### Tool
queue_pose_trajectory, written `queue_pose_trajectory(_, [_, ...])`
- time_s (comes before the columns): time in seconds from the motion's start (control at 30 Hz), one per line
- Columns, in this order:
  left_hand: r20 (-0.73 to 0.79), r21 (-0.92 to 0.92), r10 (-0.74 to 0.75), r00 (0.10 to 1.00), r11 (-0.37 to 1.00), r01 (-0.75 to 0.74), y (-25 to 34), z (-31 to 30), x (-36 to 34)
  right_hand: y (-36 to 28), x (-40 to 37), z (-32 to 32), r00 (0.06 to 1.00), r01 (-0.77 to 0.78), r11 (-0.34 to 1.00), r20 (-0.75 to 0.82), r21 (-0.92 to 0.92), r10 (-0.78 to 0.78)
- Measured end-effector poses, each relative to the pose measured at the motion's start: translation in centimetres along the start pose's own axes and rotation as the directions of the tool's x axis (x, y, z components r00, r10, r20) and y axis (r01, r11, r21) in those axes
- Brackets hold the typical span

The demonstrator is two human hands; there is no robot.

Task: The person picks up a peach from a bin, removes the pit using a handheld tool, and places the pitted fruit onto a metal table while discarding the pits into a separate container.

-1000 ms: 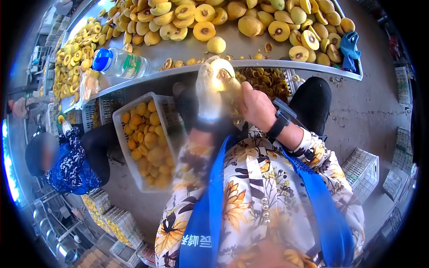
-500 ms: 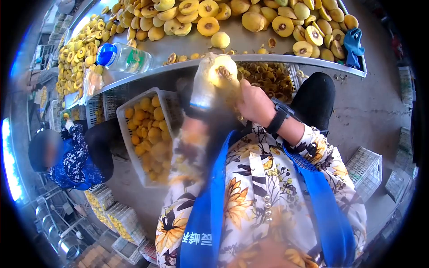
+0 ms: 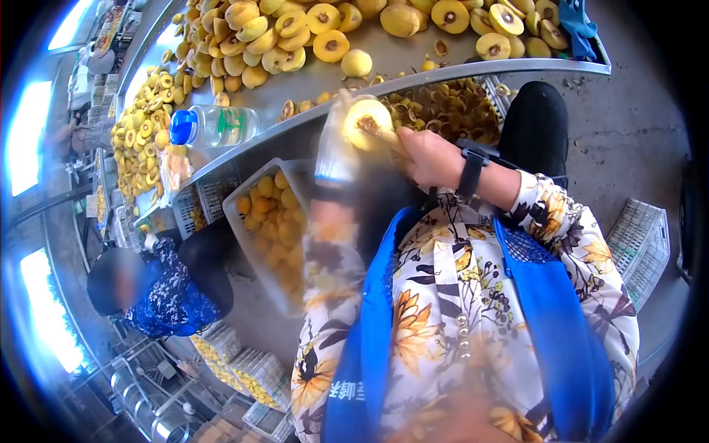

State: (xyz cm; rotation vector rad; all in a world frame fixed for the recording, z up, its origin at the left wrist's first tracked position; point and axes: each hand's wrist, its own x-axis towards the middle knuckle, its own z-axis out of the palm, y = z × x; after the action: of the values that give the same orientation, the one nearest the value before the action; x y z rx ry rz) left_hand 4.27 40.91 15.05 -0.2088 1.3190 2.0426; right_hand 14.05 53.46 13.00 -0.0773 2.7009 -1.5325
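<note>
My left hand (image 3: pixel 332 151), in a whitish glove, is closed around a halved yellow peach (image 3: pixel 368 118) with its cut face turned up. A dark reddish hollow or pit shows in the middle of that face. My right hand (image 3: pixel 432 156), bare and with a black watch at the wrist, grips a narrow yellowish pitting tool (image 3: pixel 389 138). The tool's end reaches to the dark centre of the peach half, and its outline is blurred. Both hands are close together just in front of the table edge, above my lap.
Peach halves (image 3: pixel 292 22) are heaped on the metal table (image 3: pixel 295 87), near a blue-capped bottle (image 3: pixel 221 127). Beneath its edge lies a crate of dark pits and scraps (image 3: pixel 443 111). A white crate (image 3: pixel 258 229) of peaches stands left. Another person (image 3: pixel 173 288) sits farther left.
The view has tilted, so the table and crates appear shifted. My right hand has turned slightly, and the tool's end now shows at the centre of the peach half.
</note>
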Motion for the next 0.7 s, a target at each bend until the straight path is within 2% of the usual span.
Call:
queue_pose_trajectory(0.03, [-0.046,0.005,0.082,0.996,0.997,-0.081,0.0,0.6,-0.7,-0.4,0.0,-0.1,0.999,-0.037,0.999,-0.012,0.023,0.038])
queue_pose_trajectory(0.07, [-0.087,-0.097,0.18,0.98,0.977,-0.188,-0.7,0.7,-0.8,-1.4,0.2,-0.4,0.997,-0.07,0.997,-0.023,0.044,0.071])
queue_pose_trajectory(0.1, [-0.113,-0.007,0.285,0.952,0.958,-0.288,-1.7,0.3,-0.1,-1.7,0.3,-0.4,0.995,-0.096,0.993,-0.033,0.069,0.099])
queue_pose_trajectory(0.13, [-0.137,0.08,0.383,0.914,0.924,-0.375,-2.6,-0.2,0.3,-2.2,0.4,-0.3,0.989,-0.149,0.987,0.032,0.059,0.147])
queue_pose_trajectory(0.2, [-0.188,0.27,0.522,0.832,0.842,-0.467,-3.5,-1.1,0.8,-2.3,0.0,1.0,0.985,-0.166,0.974,-0.018,0.152,0.17])
queue_pose_trajectory(0.23, [-0.211,0.157,0.429,0.878,0.902,-0.403,-3.6,-0.9,0.7,-1.9,-0.1,1.5,0.982,-0.169,0.966,-0.047,0.198,0.181])
queue_pose_trajectory(0.27, [-0.217,0.039,0.331,0.918,0.943,-0.331,-3.6,-0.9,0.7,-1.7,-0.1,2.0,0.984,-0.155,0.976,-0.064,0.156,0.166])
queue_pose_trajectory(0.3, [-0.209,-0.08,0.228,0.951,0.965,-0.249,-3.5,-0.6,0.5,-1.5,-0.2,2.0,0.977,-0.207,0.962,-0.011,0.18,0.212])
queue_pose_trajectory(0.37, [-0.087,-0.181,0.108,0.99,0.976,-0.123,-3.9,-1.6,1.3,-1.6,-0.1,1.6,0.951,-0.31,0.925,0.098,0.219,0.295])
queue_pose_trajectory(0.43, [0.022,-0.275,0.019,1.0,0.961,-0.012,-3.7,-1.5,1.4,-2.0,-0.1,1.1,0.94,-0.339,0.903,0.126,0.263,0.317])
queue_pose_trajectory(0.47, [-0.054,0.066,0.285,0.957,0.957,-0.281,-3.8,-1.2,1.2,-2.2,-0.2,1.1,0.934,-0.356,0.89,0.14,0.285,0.329])
queue_pose_trajectory(0.5, [-0.035,0.407,0.538,0.842,0.777,-0.48,-4.2,-0.8,1.0,-2.2,-0.2,1.1,0.941,-0.339,0.891,0.134,0.302,0.312])
queue_pose_trajectory(0.57, [-0.042,0.521,0.617,0.786,0.685,-0.51,-4.4,-0.7,0.9,-2.5,-0.2,1.2,0.952,-0.306,0.89,0.123,0.338,0.281])
queue_pose_trajectory(0.6, [-0.123,0.315,0.465,0.877,0.856,-0.41,-4.2,-0.9,1.5,-2.6,0.0,1.0,0.927,-0.374,0.861,0.181,0.344,0.33])
queue_pose_trajectory(0.63, [-0.162,0.083,0.287,0.944,0.957,-0.277,-4.2,-1.4,1.8,-2.8,0.1,0.7,0.895,-0.441,0.828,0.242,0.346,0.376])
queue_pose_trajectory(0.7, [-0.071,0.136,0.202,0.977,0.972,-0.191,-5.0,-3.1,2.7,-2.2,0.1,0.8,0.848,-0.519,0.768,0.337,0.376,0.408])
